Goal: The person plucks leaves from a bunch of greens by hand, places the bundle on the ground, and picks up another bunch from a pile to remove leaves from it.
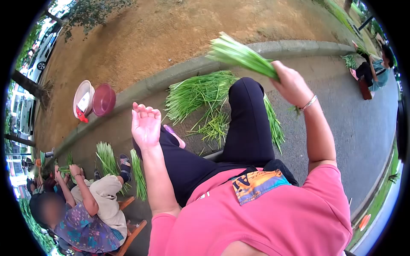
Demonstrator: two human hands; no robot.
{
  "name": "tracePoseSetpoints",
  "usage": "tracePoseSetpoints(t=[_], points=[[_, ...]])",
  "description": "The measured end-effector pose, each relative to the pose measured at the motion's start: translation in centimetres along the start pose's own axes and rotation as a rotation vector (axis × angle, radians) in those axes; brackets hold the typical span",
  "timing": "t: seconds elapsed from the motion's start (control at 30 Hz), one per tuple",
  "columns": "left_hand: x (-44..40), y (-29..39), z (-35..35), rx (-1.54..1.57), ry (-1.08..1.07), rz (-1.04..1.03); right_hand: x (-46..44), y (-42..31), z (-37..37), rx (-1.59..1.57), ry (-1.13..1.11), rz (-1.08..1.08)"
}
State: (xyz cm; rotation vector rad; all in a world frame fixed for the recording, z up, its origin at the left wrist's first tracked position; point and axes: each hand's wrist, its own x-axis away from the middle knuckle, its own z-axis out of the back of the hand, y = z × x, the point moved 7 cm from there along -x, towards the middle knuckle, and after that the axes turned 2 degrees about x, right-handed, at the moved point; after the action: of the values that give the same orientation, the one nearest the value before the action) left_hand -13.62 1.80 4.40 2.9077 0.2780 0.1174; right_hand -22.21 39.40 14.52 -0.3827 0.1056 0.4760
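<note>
A bunch of long green stalks (241, 55) is gripped at its lower right end by my right hand (291, 83), raised beyond my right knee. The pale ends of the bunch point up and left. Palm up, my left hand (146, 126) is held in the air above my left leg, its fingers apart and slightly curled, with nothing in it. A large pile of green stalks (198, 94) lies on the ground between the hands, by the curb. Shorter, scattered stalks (213, 128) lie nearer my legs, and more stalks (273, 123) show beside my right knee.
A white basin (84, 96) and a dark pink basin (103, 100) stand by the curb (158, 79). At the lower left a seated person (96, 213) handles stalks, with bundles (106, 158) nearby. Another person (378, 70) sits at the far right.
</note>
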Motion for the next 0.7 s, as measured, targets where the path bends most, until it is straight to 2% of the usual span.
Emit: tracePoseSetpoints(t=[0.1,0.17,0.27,0.43,0.57,0.7], points=[[0.0,-0.4,1.3,-0.03,0.026,0.019,1.1,6.8,-1.5,0.089,-0.036,-0.151],[0.0,-0.6,2.5,-0.054,0.059,0.036,2.3,13.1,-5.0,0.134,-0.126,-0.269],[0.2,-1.0,4.3,-0.084,0.113,0.051,6.1,20.9,-11.4,0.239,-0.386,-0.543],[0.4,-2.6,6.8,-0.129,0.204,0.097,13.6,27.3,-21.7,0.154,-0.739,-0.919],[0.5,-4.3,8.4,-0.203,0.277,0.156,17.4,28.4,-25.9,0.059,-0.684,-1.125],[0.3,-5.8,9.8,-0.298,0.323,0.242,18.5,29.8,-28.5,0.067,-0.644,-1.172]])
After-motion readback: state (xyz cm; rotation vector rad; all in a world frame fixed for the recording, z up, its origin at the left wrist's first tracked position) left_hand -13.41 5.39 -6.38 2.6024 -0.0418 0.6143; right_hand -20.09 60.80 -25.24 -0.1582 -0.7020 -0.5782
